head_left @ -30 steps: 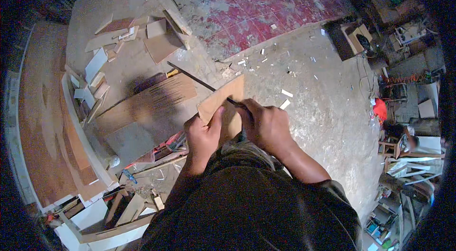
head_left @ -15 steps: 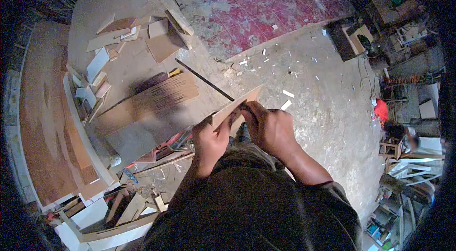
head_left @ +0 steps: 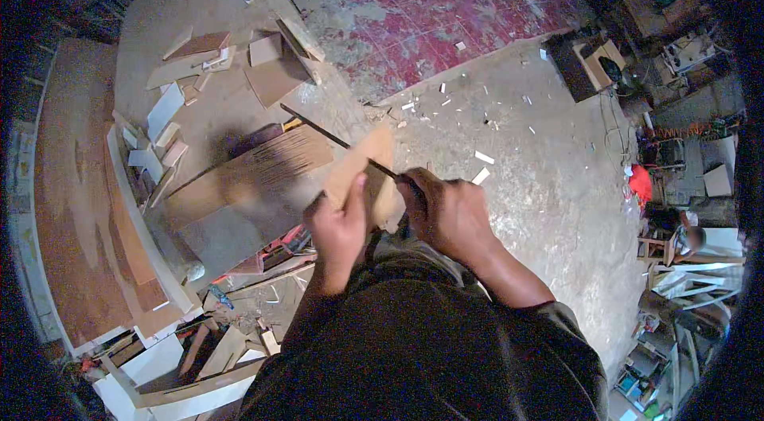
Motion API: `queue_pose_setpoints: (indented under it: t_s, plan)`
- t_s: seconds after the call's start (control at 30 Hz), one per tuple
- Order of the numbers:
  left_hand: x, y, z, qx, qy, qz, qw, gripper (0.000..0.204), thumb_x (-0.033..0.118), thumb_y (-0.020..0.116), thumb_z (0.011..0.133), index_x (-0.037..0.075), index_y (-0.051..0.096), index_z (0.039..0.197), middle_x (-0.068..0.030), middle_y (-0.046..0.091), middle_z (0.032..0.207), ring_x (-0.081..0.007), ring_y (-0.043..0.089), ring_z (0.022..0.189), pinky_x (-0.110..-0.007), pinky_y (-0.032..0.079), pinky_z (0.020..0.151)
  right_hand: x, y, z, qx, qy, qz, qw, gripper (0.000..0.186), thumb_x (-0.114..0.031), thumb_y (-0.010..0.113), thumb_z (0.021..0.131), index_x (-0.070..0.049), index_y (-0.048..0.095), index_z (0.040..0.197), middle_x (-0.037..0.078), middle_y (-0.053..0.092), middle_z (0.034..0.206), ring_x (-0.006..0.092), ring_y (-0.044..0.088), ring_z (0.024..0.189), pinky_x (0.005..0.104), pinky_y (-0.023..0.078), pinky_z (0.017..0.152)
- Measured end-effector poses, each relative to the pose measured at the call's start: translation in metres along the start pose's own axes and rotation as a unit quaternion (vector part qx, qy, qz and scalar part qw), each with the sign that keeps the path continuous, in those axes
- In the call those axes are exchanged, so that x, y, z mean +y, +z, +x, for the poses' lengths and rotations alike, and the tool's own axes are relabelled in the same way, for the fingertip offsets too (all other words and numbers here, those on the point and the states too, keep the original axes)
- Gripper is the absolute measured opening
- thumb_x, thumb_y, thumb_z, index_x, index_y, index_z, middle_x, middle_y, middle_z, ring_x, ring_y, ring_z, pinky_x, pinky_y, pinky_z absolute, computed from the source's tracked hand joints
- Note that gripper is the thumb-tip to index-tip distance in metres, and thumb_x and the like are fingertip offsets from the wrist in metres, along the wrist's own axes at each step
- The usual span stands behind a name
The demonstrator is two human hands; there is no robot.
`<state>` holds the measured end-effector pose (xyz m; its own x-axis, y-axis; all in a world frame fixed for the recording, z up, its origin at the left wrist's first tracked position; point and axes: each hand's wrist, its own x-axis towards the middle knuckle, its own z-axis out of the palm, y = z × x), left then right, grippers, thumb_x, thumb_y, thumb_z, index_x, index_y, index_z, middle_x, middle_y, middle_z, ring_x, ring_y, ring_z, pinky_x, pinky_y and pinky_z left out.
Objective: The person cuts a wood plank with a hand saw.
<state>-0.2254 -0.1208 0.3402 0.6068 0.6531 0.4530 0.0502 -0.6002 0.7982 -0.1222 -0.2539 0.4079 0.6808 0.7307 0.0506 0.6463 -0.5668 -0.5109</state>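
- Wooden piece (head_left: 346,174) is now showing more of its broad face than half a second ago and is sitting further left; left hand (head_left: 334,226) is shifting left with it, and more of the dark rod (head_left: 318,129) is showing between the piece and the right hand (head_left: 450,210)
- Hands: left is gripping the piece at its left side, thumb lying on the near face; right is wrapping its fingers round the near end of the rod
- Piece is hanging in front of the dark shirt (head_left: 414,325), beside the table (head_left: 179,11); cannot tell whether its lower end is resting against the body
- Rod is crossing the piece and is appearing to be running through an opening, though the rim is not showing clearly; its far end is pointing toward the table side
- Risk, judged: piece could be twisting under load, since the left hand is giving the only visible clamping
- Risk: left thumb is lying close to the rod, so a slip could be bringing skin against it
- Risk: a tilting right hand could be levering the rod sideways, cracking the wood around the crossing
- Risk: far tip is appearing near the yellow-ended tool (head_left: 292,125); depth is remaining unclear, but a long push might be knocking it
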Motion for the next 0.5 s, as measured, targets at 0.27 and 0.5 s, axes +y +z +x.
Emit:
queue_pose_setpoints:
  t_s: [0.27, 0.5]
  plan:
    - [0.004, 0.002, -0.01, -0.029, -0.06, -0.036, 0.997, 0.013, 0.005, 0.067, 0.082, -0.001, 0.068, 0.093, -0.0155, 0.069, 0.089, -0.027, 0.068, 0.08, -0.034, 0.051, 0.07, 0.003, 0.001, 0.0, -0.018, -0.018, -0.001, 1.0, 0.018, -0.024, 0.06, 0.087, -0.009, 0.065, 0.096, 0.016, 0.064, 0.066, 0.0352, 0.062, 0.055, 0.0418, 0.049, 0.049]
    - [0.002, 0.003, -0.01, -0.035, -0.063, -0.062, 0.995, 0.014, 0.01, 0.069, 0.082, 0.0, 0.068, 0.091, -0.0146, 0.069, 0.085, -0.0268, 0.068, 0.077, -0.035, 0.051, 0.067, 0.003, 0.001, -0.007, -0.015, 0.005, -0.001, 1.0, 0.017, -0.023, 0.06, 0.087, -0.008, 0.064, 0.096, 0.015, 0.065, 0.07, 0.035, 0.062, 0.056, 0.0431, 0.05, 0.051]
